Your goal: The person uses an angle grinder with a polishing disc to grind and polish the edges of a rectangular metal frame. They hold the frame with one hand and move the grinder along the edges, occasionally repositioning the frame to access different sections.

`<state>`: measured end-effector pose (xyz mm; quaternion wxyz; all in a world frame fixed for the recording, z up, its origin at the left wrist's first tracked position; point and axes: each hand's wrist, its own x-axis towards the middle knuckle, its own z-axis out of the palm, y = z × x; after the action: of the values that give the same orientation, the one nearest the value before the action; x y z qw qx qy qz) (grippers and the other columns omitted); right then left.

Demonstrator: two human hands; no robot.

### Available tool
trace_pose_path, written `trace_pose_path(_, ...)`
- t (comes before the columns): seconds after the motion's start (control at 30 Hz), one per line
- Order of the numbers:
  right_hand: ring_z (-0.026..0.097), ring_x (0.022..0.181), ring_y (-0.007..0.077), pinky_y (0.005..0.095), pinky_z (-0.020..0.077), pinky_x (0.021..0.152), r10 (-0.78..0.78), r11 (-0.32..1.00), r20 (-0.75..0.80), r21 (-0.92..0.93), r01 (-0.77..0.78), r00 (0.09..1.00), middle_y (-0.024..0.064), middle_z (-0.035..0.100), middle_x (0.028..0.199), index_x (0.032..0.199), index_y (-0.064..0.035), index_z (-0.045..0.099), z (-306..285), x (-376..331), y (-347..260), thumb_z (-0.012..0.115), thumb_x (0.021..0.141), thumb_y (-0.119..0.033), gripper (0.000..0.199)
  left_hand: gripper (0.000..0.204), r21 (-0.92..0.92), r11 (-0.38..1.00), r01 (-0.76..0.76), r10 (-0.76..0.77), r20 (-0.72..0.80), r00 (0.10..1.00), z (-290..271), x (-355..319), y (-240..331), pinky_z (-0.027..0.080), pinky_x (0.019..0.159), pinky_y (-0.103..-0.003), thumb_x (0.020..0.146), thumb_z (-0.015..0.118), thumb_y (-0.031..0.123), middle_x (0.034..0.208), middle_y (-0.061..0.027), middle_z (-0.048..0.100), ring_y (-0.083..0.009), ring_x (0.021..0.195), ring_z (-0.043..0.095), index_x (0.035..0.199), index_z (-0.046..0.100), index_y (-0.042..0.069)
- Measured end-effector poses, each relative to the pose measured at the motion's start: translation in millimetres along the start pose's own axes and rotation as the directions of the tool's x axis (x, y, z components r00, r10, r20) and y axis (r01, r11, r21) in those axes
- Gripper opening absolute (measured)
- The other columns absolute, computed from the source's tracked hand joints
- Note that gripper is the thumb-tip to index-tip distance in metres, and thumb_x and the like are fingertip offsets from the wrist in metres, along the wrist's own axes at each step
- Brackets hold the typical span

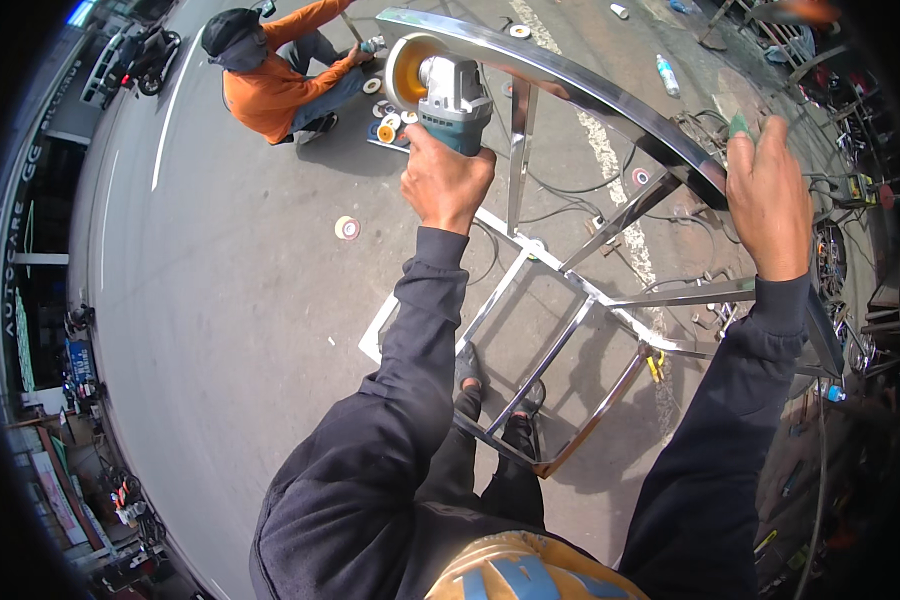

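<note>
Two hands work at one shiny steel frame (570,300) that stands on the grey pavement (230,300). Well left of the frame and beyond it, a person in an orange shirt (270,85) sits on the ground, with small discs (385,115) lying just beside them; one more disc (347,228) lies alone on the pavement, left of the frame's foot. The left hand (446,182), in a dark sleeve, is clamped round the body of a teal and grey grinder (450,95), fingers wrapped tight. The grinder's yellow pad (407,70) sits against the left end of the frame's curved top rail (570,85), touching it or very nearly; I cannot tell which. Under the rail, upright and slanted bars run down to a ladder-like base, and a dark shoe (467,370) stands between its rungs. At the right end of the rail the right hand (768,195) is closed over the rail's edge, gripping it. Right of the frame, cables and metal parts (850,200) lie in shadow, and a bottle (667,75) lies beyond the rail
</note>
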<state>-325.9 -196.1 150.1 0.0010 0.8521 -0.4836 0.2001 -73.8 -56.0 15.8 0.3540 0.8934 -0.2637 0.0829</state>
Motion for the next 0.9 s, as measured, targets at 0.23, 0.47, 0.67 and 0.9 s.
trace_pose_path(0.23,0.064,0.076,0.0498,0.0567,0.0471,0.067,-0.001,1.0,-0.005,0.002,0.001,1.0,0.0299,0.065,0.078,0.101,0.0032,0.047,-2.3,-3.5,-2.4,0.05,0.097,-0.03,0.034,0.063,-0.004,1.0,0.009,-0.008,0.039,0.999,1.7,2.6,4.5,0.056,0.074,-0.049,0.064,0.076,0.026,0.082,-0.0283,0.068,-0.0464,0.077,0.07,0.108,0.045,-0.006)
trace_pose_path(0.47,0.064,0.077,0.0491,0.0567,0.0463,0.067,-0.009,1.0,-0.006,-0.003,0.009,1.0,0.0291,0.065,0.077,0.1,0.0028,0.048,-6.0,-4.5,-5.7,0.053,0.096,-0.03,0.033,0.064,-0.002,0.999,0.053,-0.052,0.072,0.996,1.8,1.6,4.9,0.056,0.075,-0.049,0.063,0.077,0.027,0.084,-0.029,0.068,-0.0469,0.078,0.07,0.109,0.046,-0.006)
trace_pose_path(0.67,0.063,0.078,0.0495,0.057,0.0455,0.069,-0.009,0.999,-0.01,0.047,0.009,1.0,0.0284,0.065,0.079,0.099,0.0023,0.047,-8.2,-4.0,-6.3,0.056,0.095,-0.03,0.033,0.064,0.029,0.996,0.082,-0.085,0.116,0.99,4.3,-4.5,-3.4,0.056,0.077,-0.049,0.063,0.076,0.026,0.085,-0.0299,0.068,-0.0485,0.079,0.069,0.108,0.046,-0.007)
trace_pose_path(0.9,0.061,0.08,0.0507,0.058,0.0445,0.069,-0.051,0.998,-0.038,0.029,0.053,0.998,0.0297,0.064,0.079,0.097,0.0028,0.047,-8.0,-3.8,-3.5,0.057,0.095,-0.032,0.036,0.064,0.044,0.993,0.11,-0.117,0.183,0.976,15.0,-19.8,-25.6,0.055,0.079,-0.049,0.062,0.077,0.025,0.086,-0.0305,0.068,-0.0479,0.081,0.069,0.108,0.046,-0.007)
